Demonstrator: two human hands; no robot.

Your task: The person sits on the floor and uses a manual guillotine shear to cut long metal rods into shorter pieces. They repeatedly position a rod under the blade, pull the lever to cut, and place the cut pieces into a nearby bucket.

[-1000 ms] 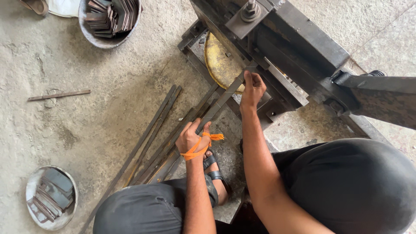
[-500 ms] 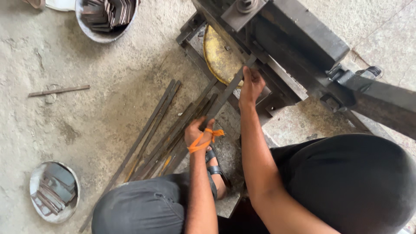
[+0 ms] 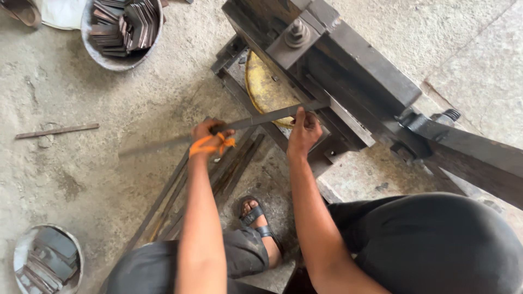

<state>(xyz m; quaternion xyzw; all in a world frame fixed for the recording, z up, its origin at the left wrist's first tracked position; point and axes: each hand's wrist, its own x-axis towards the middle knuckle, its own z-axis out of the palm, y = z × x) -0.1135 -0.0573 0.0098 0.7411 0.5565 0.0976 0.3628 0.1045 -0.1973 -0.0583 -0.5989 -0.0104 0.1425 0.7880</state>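
I sit on the floor (image 3: 81, 163) facing a heavy machine (image 3: 348, 81) at upper right. My right hand (image 3: 304, 130) holds one end of a long metal strip (image 3: 256, 118) just before the machine; my left hand (image 3: 210, 137) holds the strip further left. Below my hands, more strips (image 3: 180, 196) lie bundled on the floor, beside my sandalled foot (image 3: 255, 215). A bowl of cut pieces (image 3: 122, 30) sits at upper left, another bowl (image 3: 46, 261) at lower left. A single rod (image 3: 57, 130) lies between them.
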